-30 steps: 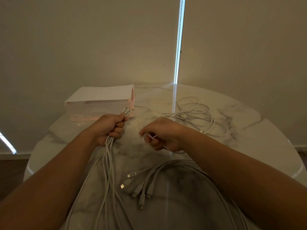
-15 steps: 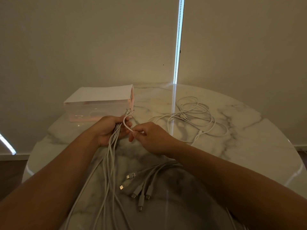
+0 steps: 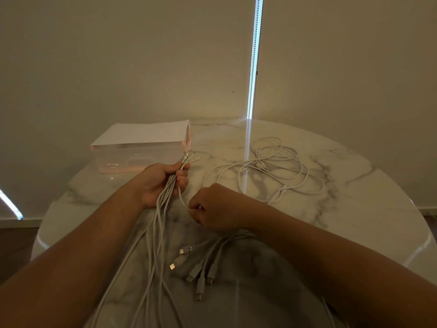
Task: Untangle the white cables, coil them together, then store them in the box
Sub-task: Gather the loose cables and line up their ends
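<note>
Head view. L hand (image 3: 158, 183) curled round bundle of thin white cables (image 3: 163, 209), plug tips up, just in front of translucent plastic box w/ white lid (image 3: 132, 155). R hand (image 3: 220, 209) pinches single white strand (image 3: 181, 197) beside bundle. On round marble table (image 3: 366, 209): loose white cable tangle (image 3: 283, 162) at far right; grey plug ends (image 3: 198, 268) below R hand.

The box (image 3: 142, 157), its top covered by a white lid, takes the counter's (image 3: 354, 221) far left, and a loose tangle of white cables (image 3: 279, 166) takes the far right, with a strip of bare marble open between them. Nearer, the left grip (image 3: 163, 183) and its bundle of cables (image 3: 163, 209) stand just before the box's right corner, and one strand (image 3: 181, 197) bridges the narrow gap to the right grip (image 3: 212, 209). A fan of plugs (image 3: 198, 268) lies beside the right forearm, while the marble past the tangle to the right lies bare.
</note>
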`<state>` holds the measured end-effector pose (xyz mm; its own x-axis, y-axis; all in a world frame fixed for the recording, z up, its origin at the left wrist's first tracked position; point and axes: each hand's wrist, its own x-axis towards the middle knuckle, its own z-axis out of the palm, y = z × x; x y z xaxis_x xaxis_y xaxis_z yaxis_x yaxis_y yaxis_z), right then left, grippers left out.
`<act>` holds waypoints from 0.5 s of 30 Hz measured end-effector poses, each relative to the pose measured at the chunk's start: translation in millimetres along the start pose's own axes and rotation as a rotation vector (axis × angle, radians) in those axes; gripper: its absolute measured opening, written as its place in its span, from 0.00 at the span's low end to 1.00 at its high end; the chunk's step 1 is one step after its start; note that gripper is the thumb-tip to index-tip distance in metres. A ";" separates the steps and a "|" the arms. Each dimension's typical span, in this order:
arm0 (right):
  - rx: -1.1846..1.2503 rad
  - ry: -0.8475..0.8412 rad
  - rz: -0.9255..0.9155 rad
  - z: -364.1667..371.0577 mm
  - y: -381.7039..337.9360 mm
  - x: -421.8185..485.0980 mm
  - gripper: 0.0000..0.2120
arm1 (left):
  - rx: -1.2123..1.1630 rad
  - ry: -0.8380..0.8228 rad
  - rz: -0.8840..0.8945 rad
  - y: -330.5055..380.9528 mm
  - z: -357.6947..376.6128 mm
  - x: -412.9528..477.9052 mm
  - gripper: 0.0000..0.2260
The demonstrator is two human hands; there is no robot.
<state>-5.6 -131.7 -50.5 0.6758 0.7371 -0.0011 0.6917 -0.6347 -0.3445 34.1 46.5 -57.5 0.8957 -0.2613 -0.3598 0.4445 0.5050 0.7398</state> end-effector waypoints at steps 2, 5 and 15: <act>-0.066 -0.002 -0.028 -0.1 -1.0 -0.8 0.17 | 0.020 0.001 0.001 -2.4 1.1 1.1 0.11; -0.035 0.011 -0.033 1.7 -4.6 -0.3 0.20 | 0.027 -0.006 0.030 -4.0 3.4 3.7 0.09; 0.116 0.089 0.033 11.1 -1.0 2.7 0.12 | -0.019 -0.067 0.125 -0.8 3.3 0.7 0.08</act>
<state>-7.2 -126.5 -60.5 0.7212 0.6894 0.0675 0.6383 -0.6234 -0.4517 34.4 43.2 -56.5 0.9416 -0.2491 -0.2267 0.3304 0.5525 0.7652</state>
